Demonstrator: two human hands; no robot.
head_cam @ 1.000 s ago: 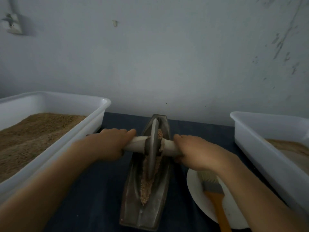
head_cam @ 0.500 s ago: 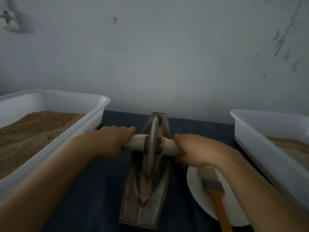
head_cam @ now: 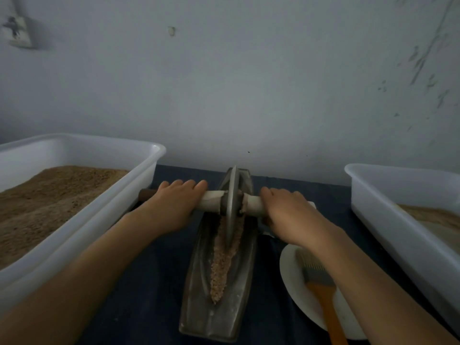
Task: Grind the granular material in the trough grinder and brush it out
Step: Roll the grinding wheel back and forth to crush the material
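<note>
- The trough grinder, a dark boat-shaped metal channel, lies lengthwise on the dark cloth at the centre of the table, its far tip close to the wall.
- A strip of granular material lies along the bottom of the groove, tapering to a point at the near end; much of it looks coarse, so I judge the grinding unfinished.
- The grinding wheel stands upright on edge in the groove, at the far end of the trough. Compared with a second ago it sits further from the person, near the far tip, so a forward stroke has been carried almost to its end.
- That leaves the near stretch of grain uncovered; the next move is probably a pull back towards the body over it.
- The axle handle runs crosswise through the wheel. The left hand grips its left side, fingers curled over the top and close together; the right hand grips the right side likewise, fingers wrapped round the bar.
- Both forearms reach out from the bottom corners, roughly symmetrical.
- The brush, orange-handled, lies untouched on a white plate just right of the trough, partly under the right forearm; brushing out has not begun.
- A large white tub of brown granules stands on the left, and another white tub with paler contents on the right.
</note>
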